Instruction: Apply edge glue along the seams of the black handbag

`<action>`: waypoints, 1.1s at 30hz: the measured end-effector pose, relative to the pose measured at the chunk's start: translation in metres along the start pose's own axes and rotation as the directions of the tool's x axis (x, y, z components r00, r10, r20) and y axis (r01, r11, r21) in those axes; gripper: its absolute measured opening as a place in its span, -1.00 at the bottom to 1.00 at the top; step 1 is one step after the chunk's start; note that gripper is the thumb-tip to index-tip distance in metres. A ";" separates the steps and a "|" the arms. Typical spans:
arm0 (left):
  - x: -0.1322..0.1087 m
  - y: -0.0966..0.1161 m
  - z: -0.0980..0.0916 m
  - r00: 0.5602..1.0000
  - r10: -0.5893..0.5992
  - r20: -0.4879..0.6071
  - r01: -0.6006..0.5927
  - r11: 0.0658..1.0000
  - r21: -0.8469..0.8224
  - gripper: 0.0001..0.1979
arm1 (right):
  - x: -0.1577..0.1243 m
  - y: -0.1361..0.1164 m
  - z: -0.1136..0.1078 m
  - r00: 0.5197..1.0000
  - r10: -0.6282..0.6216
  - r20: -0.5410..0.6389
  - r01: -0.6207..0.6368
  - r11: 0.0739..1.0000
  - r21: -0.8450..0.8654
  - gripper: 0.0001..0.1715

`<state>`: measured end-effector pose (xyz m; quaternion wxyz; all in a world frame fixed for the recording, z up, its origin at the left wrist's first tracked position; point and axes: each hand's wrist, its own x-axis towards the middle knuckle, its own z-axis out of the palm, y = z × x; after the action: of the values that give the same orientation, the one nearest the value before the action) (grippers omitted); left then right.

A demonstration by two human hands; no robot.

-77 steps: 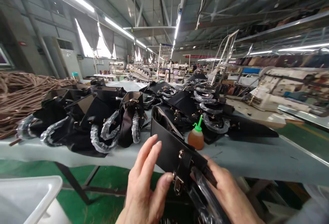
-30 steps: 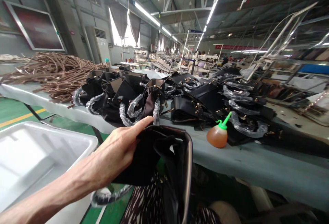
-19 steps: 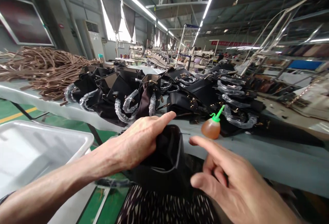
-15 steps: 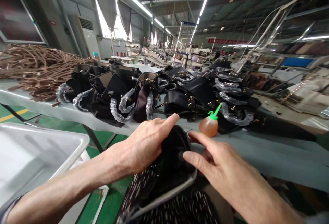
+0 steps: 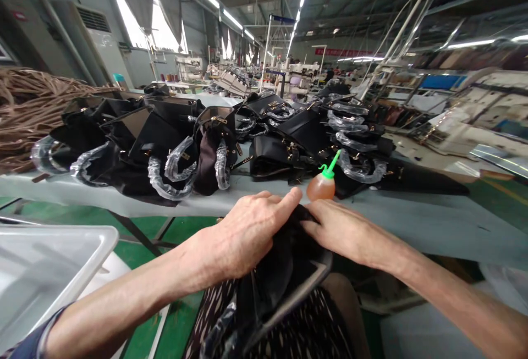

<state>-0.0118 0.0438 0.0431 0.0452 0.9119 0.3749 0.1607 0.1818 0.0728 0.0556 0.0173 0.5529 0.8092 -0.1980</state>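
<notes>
A black handbag [image 5: 284, 271] rests on my lap, its opening facing me and a pale edge showing along its rim. One plastic-wrapped handle hangs at its lower left. My left hand [image 5: 251, 232] grips the bag's far left side, with the index finger stretched along the top and the other fingers curled behind. At the far right edge, my right hand [image 5: 336, 230] pinches the black material between thumb and fingers. The fingertips of both hands are partly hidden by the bag. Just beyond the right hand stands a round squeeze bottle [image 5: 320, 187] of amber liquid with a green nozzle.
Several black handbags [image 5: 165, 139] with plastic-wrapped handles crowd the table [image 5: 412, 227]. Brown straps [image 5: 33, 111] are heaped at the left. A white plastic bin [image 5: 109, 241] stands at my lower left. Sewing machines [image 5: 190, 67] fill the background.
My right hand has closed from a loose, spread pose onto the bag's far edge. The left hand keeps its hold on the bag. The view has turned slightly right.
</notes>
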 end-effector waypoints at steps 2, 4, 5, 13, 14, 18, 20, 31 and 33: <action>0.004 -0.004 0.004 0.999 0.019 0.035 -0.020 1.000 0.021 -0.28 | 0.007 0.003 0.002 0.998 0.023 0.058 -0.026 0.999 0.047 -0.90; 0.008 -0.009 0.006 0.997 0.041 0.062 -0.045 0.997 0.066 -0.35 | 0.011 0.006 0.005 0.989 0.062 0.137 -0.077 0.991 0.111 -0.86; 0.009 -0.011 0.006 0.998 0.038 0.049 -0.043 0.993 0.108 -0.43 | 0.012 0.008 0.006 0.979 0.081 0.185 -0.109 0.983 0.148 -0.82; -0.050 -0.010 0.030 0.875 0.059 -0.481 -0.070 0.998 -0.004 -0.78 | 0.004 0.023 0.015 0.908 0.105 0.405 -0.253 0.909 0.332 -0.59; -0.059 -0.008 0.035 0.911 -0.007 -0.412 -0.043 0.993 -0.112 -0.80 | 0.002 0.026 0.016 0.905 0.122 0.408 -0.270 0.905 0.330 -0.61; -0.077 -0.007 0.054 0.934 -0.295 0.201 0.357 0.812 -0.463 -0.82 | -0.003 0.032 0.021 0.884 0.152 0.441 -0.310 0.899 0.310 -0.69; -0.074 -0.009 0.064 0.858 -0.338 0.388 0.511 0.648 -0.565 -0.62 | -0.004 0.031 0.023 0.877 0.146 0.458 -0.309 0.901 0.305 -0.66; -0.032 0.015 0.098 0.901 -0.275 0.337 0.411 0.287 -0.865 -0.03 | -0.011 0.019 0.034 0.894 0.098 0.438 -0.261 0.908 0.329 -0.55; -0.024 0.023 0.105 0.886 -0.248 0.393 0.433 0.136 -0.891 -0.17 | -0.011 0.017 0.038 0.897 0.105 0.430 -0.268 0.902 0.339 -0.59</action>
<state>0.0219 0.0152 -0.0578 0.6610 0.5830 0.3857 0.2729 0.1944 0.0553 0.0181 0.0920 0.5690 0.6746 -0.4612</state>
